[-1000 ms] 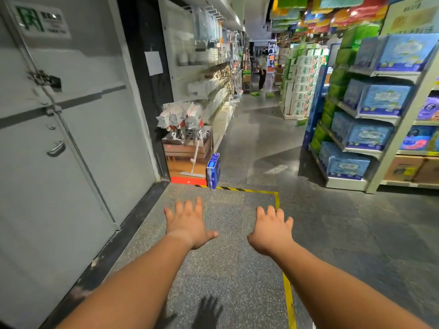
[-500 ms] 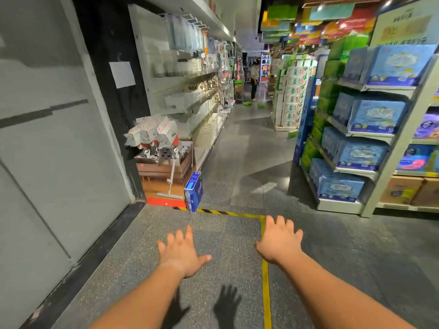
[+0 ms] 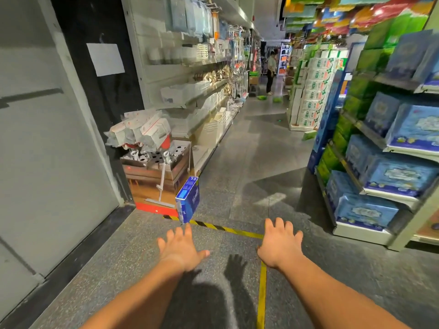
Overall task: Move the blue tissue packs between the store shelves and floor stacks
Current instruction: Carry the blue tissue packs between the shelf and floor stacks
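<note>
I see my left hand (image 3: 181, 249) and right hand (image 3: 280, 245) spread wide and empty, low center, below 1 blue pack (image 3: 187, 203).

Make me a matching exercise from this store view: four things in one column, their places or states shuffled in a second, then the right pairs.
Things
1. blue tissue pack
2. left hand
3. large blue packs
4. paper sheet

Places or states
A. stacked on the shelves at right
B. stuck on the dark wall at left
C. standing on the floor beside the mop display
D. open, fingers spread, holding nothing

Pairs: 1-C, 2-D, 3-A, 4-B
</note>
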Available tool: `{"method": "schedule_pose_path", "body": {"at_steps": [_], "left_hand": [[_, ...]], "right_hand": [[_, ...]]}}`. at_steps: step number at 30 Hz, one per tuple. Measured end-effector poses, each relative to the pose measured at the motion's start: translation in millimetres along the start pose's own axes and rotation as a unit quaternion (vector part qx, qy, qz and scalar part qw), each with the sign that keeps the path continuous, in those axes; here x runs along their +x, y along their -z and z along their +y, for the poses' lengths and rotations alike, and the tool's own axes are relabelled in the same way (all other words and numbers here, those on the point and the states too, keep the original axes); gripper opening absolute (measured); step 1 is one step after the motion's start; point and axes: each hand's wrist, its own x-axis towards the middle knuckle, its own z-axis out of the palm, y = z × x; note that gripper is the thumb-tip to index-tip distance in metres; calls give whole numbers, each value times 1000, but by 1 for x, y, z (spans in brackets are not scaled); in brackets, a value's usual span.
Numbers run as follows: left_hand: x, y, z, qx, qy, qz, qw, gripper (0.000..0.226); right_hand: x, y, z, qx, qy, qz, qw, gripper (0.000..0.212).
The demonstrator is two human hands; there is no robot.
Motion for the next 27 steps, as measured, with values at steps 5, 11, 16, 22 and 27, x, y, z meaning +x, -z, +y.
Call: {"method": "schedule_pose_path", "body": {"at_steps": [5, 11, 16, 22, 27], "left_hand": [[113, 20, 35, -27, 45, -3, 999, 107], [232, 31, 89, -18, 62, -13, 998, 109], [330, 23, 130, 24, 96, -18, 995, 110], [435, 28, 180, -16, 182, -25, 983, 108], [509, 39, 214, -58, 238, -8, 969, 108]], "right_hand": [[119, 34, 27, -11, 11, 12, 1000, 78], [253, 35, 45, 16, 40, 1, 999, 62], [380, 30, 61, 10, 100, -22, 995, 70], [550, 54, 93, 26, 167, -63, 984, 79], [686, 80, 94, -17, 196, -50, 979, 79]]}}
